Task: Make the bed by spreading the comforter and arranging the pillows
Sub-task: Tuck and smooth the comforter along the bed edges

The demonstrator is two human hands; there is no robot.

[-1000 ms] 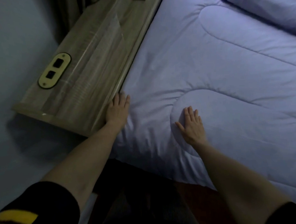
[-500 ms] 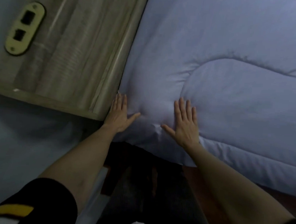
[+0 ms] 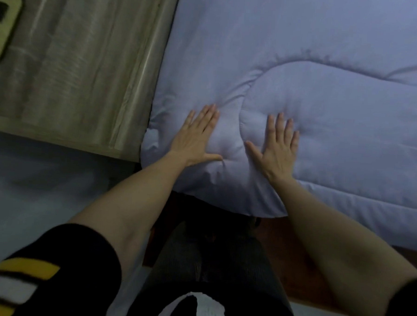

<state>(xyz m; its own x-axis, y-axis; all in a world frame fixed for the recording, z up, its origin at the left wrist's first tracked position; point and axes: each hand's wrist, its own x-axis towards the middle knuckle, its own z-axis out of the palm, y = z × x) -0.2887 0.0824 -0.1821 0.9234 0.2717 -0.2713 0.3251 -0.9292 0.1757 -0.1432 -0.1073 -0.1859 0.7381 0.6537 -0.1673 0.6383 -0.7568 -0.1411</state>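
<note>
A pale lilac quilted comforter (image 3: pixel 328 67) covers the bed and fills the upper right of the view, with its near edge hanging over the bed's side. My left hand (image 3: pixel 196 138) lies flat on the comforter's near left corner, fingers straight and thumb spread. My right hand (image 3: pixel 278 147) presses flat beside it, a little to the right, on a raised quilted panel. A dent in the padding sits between the two hands. No pillow is in view.
A wooden bedside unit (image 3: pixel 82 61) stands against the bed's left side, with a brass socket plate (image 3: pixel 2 23) at its far left. Pale floor (image 3: pixel 32 185) lies below it. My dark-clothed legs (image 3: pixel 209 266) stand against the bed's edge.
Both hands have slid right along the comforter's corner, the left one away from the wooden unit's edge. The view has tilted further down, and the pillow has left the frame.
</note>
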